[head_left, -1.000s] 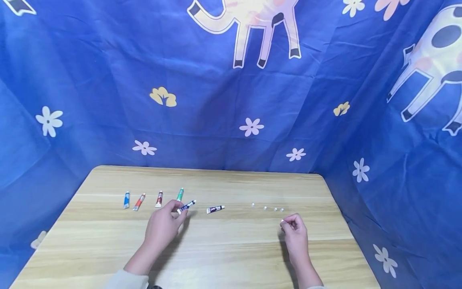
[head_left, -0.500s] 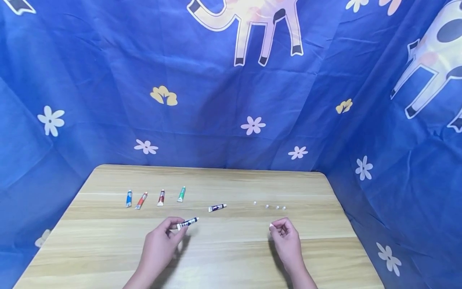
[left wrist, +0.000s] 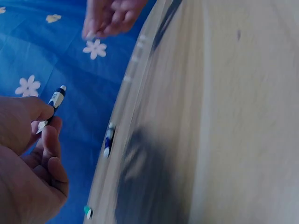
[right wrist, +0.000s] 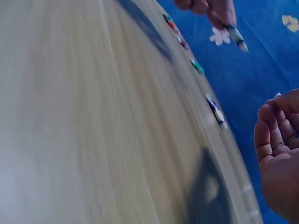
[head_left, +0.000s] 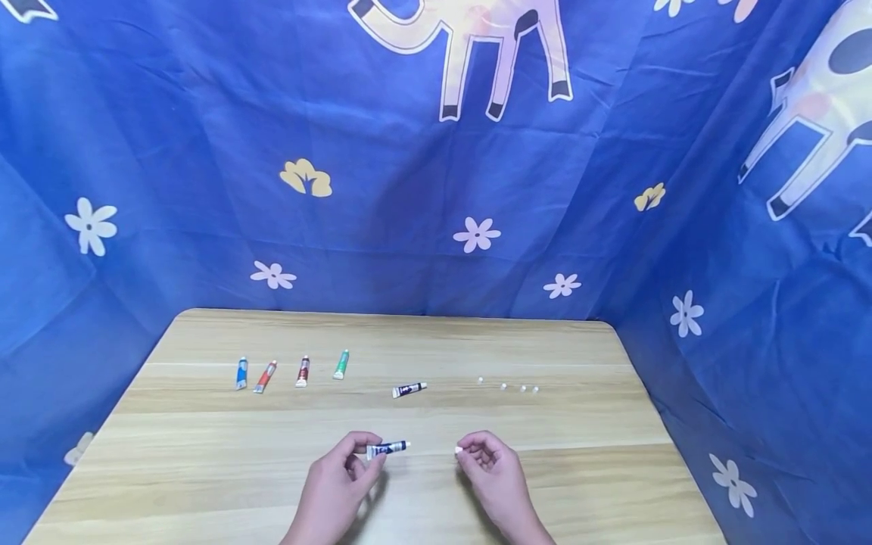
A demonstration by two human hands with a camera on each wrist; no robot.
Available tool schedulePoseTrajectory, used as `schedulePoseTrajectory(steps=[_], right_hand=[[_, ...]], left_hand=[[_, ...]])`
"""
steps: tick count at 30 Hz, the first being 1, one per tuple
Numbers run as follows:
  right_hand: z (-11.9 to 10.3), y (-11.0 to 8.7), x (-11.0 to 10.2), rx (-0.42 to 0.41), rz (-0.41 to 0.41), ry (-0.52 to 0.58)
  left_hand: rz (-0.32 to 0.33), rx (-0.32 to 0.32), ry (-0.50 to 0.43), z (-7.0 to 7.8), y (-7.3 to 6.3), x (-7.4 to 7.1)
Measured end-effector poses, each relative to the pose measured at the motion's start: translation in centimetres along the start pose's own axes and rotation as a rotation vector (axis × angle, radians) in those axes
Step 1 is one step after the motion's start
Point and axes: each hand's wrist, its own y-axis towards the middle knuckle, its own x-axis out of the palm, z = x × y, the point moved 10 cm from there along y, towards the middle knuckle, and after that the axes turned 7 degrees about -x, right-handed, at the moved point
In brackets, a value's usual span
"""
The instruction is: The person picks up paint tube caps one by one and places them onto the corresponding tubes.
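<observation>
My left hand (head_left: 338, 484) pinches a small dark-blue paint tube (head_left: 390, 449) between thumb and fingers, its narrow tip pointing right. A short gap away, my right hand (head_left: 496, 478) holds a tiny white cap (head_left: 459, 450) at its thumb and fingertips. Both hands hover over the near middle of the table. The left wrist view shows the tube (left wrist: 57, 99) tilted, with its white tip upward. In the right wrist view the cap (right wrist: 277, 95) just peeks out above the fingers. Behind the hands lies a dark purple paint tube (head_left: 409, 390).
On the wooden table (head_left: 204, 469), a blue tube (head_left: 241, 374), an orange-red tube (head_left: 266, 377), a dark red tube (head_left: 303, 372) and a green tube (head_left: 341, 365) lie at back left. Several white caps, including one cap (head_left: 480, 381), lie back right. A blue patterned curtain (head_left: 381, 250) surrounds the table.
My left hand has brought the dark-blue tube from beside the green tube toward me and right. My right hand has moved left and nearer with the cap. The hands are closer together.
</observation>
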Motion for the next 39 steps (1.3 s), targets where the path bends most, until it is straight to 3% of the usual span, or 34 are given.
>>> schedulePoseTrajectory(steps=[8,19,29,39], right_hand=[[-1.7,-0.4,2.7,-0.041,-0.101,-0.013],[-2.0,-0.7,3.7,-0.050,-0.120,-0.016],[-1.7,-1.1,4.3,-0.071,-0.178,-0.044],[-0.9,-1.5,4.7,-0.055,-0.190,-0.136]], left_hand=[[-0.027,0.026,-0.050,1.2,-1.0,1.7],[-0.062,0.077,-0.031,2.0,-2.0,2.2],[-0.062,0.088,-0.044,1.9,-2.3,2.1],[-0.125,0.086,-0.070,1.1,-2.7,2.7]])
